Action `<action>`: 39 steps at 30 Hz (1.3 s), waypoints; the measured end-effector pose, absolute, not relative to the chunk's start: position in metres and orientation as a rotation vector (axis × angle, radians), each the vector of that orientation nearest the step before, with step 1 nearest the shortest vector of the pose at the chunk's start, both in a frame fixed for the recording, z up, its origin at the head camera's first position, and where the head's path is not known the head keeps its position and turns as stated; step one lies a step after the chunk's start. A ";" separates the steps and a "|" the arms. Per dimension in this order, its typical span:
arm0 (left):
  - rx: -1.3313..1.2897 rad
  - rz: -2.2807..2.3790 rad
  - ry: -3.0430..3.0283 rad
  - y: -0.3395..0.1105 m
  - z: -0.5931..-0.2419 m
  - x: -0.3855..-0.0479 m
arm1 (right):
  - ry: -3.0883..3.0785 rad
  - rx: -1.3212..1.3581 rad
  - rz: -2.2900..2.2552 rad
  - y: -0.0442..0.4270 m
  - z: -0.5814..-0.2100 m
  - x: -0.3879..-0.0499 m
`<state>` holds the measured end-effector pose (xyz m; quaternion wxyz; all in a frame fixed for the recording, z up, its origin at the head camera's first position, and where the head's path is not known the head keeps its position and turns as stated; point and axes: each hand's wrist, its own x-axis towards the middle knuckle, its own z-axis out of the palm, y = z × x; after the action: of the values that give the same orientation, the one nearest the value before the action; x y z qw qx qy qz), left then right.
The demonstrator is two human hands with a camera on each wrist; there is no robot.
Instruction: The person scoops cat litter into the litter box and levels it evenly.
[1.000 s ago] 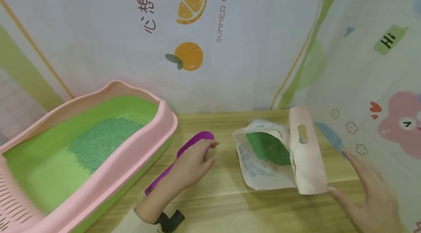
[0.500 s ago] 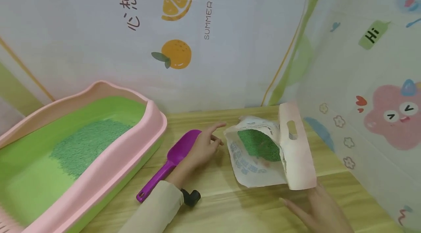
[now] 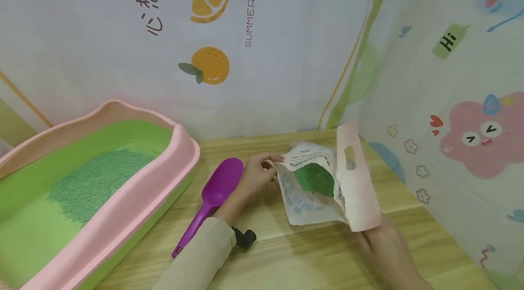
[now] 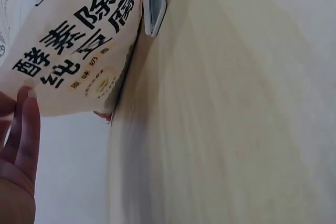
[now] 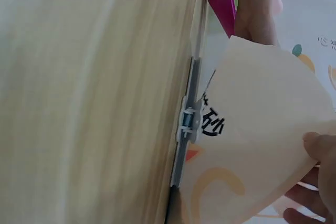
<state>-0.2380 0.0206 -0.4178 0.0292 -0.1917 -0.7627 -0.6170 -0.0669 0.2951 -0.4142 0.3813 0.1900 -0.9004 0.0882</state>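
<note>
An opened white cat litter bag (image 3: 304,208) of green pellets (image 3: 315,179) lies on the wooden table, its mouth facing me. Its pale top flap, with an oval handle hole, stands up on the right. My left hand (image 3: 255,174) pinches the bag's left edge; in the left wrist view its fingertips (image 4: 30,98) are at the printed side. At the flap's lower right, my right hand (image 3: 389,244) grips the bag, the thumb (image 5: 315,145) on the near face in the right wrist view and fingers behind. A purple scoop (image 3: 223,183) lies beside my left forearm.
A pink-rimmed green litter box (image 3: 180,158) stands at the left, holding a heap of green pellets (image 3: 102,180). Printed cloth (image 3: 278,80) hangs behind and at the right. In the right wrist view, a grey strip with a white fitting (image 5: 189,121) lies by the bag.
My left hand has moved right from over the scoop to the bag's left edge. My right hand has come in from the right to grip the bag's flap side. The view has shifted right.
</note>
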 end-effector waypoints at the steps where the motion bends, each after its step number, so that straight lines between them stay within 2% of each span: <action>1: -0.558 -1.906 -2.345 0.021 -0.418 -0.238 | -2.269 0.510 0.221 0.296 -0.415 -0.068; 12: -0.269 -1.981 -2.268 0.022 -0.417 -0.248 | -2.287 0.616 0.410 0.320 -0.423 -0.060; 25: -0.188 -1.797 -2.537 0.017 -0.406 -0.254 | -2.311 0.531 0.582 0.328 -0.432 -0.054; 33: -0.127 -1.713 -2.670 0.016 -0.398 -0.258 | -2.385 0.296 0.779 0.325 -0.421 -0.059; 39: -0.313 -1.596 -2.738 0.015 -0.397 -0.257 | -2.680 -0.201 1.063 0.327 -0.405 -0.066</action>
<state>-0.2570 0.0154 -0.3966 -0.0213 -0.0983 -0.8596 -0.5010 -0.0664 0.3266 -0.4054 0.1255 -0.0688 -0.9200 0.3648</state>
